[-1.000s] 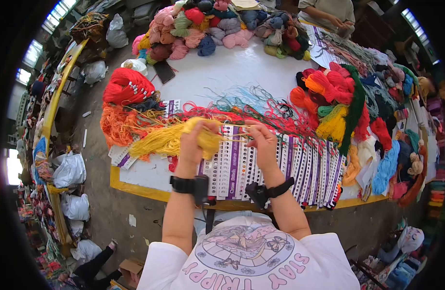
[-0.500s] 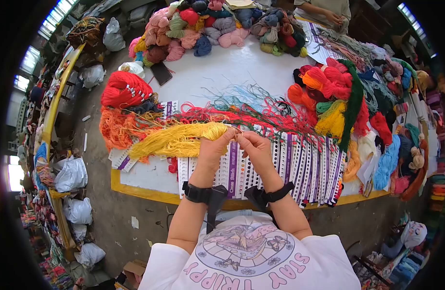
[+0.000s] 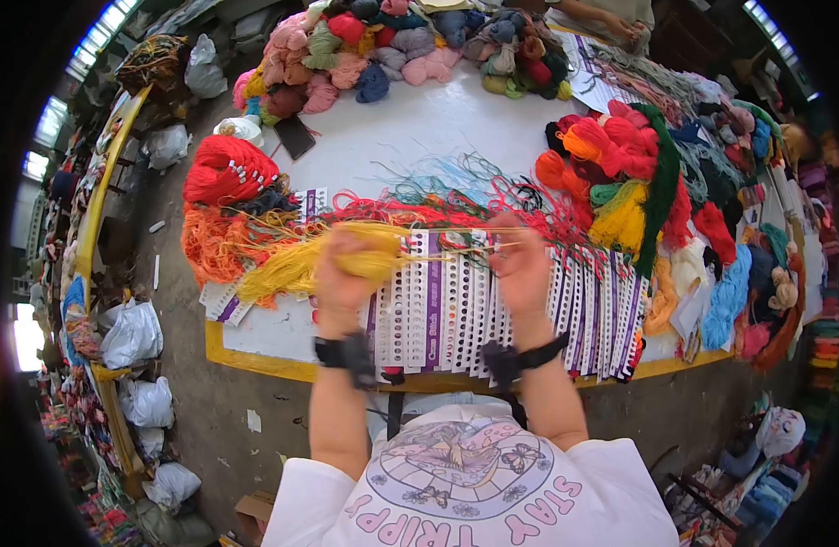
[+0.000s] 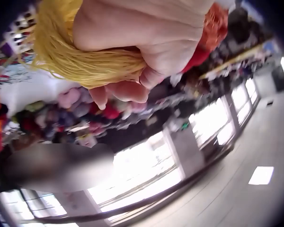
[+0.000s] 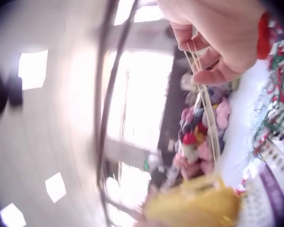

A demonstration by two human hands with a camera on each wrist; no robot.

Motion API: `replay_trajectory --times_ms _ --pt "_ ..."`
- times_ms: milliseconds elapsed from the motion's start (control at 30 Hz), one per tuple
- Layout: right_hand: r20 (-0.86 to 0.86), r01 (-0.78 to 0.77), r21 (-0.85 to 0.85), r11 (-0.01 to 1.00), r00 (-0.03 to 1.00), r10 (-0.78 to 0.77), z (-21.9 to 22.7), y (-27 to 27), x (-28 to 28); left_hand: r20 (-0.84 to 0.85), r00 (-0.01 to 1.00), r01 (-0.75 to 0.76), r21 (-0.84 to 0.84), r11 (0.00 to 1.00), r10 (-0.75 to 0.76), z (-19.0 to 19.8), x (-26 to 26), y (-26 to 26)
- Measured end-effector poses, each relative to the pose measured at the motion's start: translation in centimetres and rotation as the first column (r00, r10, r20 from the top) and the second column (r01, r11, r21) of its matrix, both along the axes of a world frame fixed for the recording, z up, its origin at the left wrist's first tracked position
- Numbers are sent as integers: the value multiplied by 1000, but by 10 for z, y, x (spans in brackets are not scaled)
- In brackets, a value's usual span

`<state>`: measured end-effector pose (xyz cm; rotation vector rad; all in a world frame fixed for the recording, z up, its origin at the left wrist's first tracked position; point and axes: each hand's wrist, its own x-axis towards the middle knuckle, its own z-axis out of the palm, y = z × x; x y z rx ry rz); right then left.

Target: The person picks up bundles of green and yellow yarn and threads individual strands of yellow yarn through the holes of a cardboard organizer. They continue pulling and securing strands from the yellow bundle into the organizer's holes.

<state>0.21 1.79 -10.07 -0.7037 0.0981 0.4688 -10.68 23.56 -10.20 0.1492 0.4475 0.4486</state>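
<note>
A skein of yellow thread (image 3: pixel 372 252) is gripped in my left hand (image 3: pixel 341 278), over the left end of a row of white punched thread cards (image 3: pixel 419 319) with purple strips. Its loose tail spreads leftward across the table. The left wrist view shows the fingers of that hand curled round the yellow bundle (image 4: pixel 92 64). My right hand (image 3: pixel 522 273), to the right, pinches a few thin yellow strands (image 5: pixel 207 109). These strands stretch between the two hands, above the cards. In the right wrist view they run from the fingertips to the blurred skein.
Red (image 3: pixel 230 170) and orange thread (image 3: pixel 217 244) lie at the table's left. Red and green strands trail behind the cards. Bright skeins (image 3: pixel 611 150) are heaped at the right, more yarn (image 3: pixel 429 64) at the back near a phone (image 3: pixel 295 137). Another person's arms (image 3: pixel 611 20) show at the far side.
Half a second ago my hands met at the end of the skein. Now they are apart, the left hand with the skein moved left and the right hand moved right, drawing strands out between them.
</note>
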Motion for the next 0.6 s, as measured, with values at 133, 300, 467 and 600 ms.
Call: replay_trajectory --times_ms 133,300,467,600 --pt "81 452 233 861 873 -481 -21 -215 81 329 896 -290 -81 954 300 -9 -77 117" --pt "608 725 -481 493 681 -407 2 -208 65 329 916 203 109 973 -228 -7 -38 40" --pt "140 -379 -464 800 861 489 -49 -35 -7 -452 701 708 343 618 -552 -54 28 -87" --pt "95 -527 -418 740 784 613 -62 -18 -19 -510 691 713 364 600 -512 -78 34 -98"
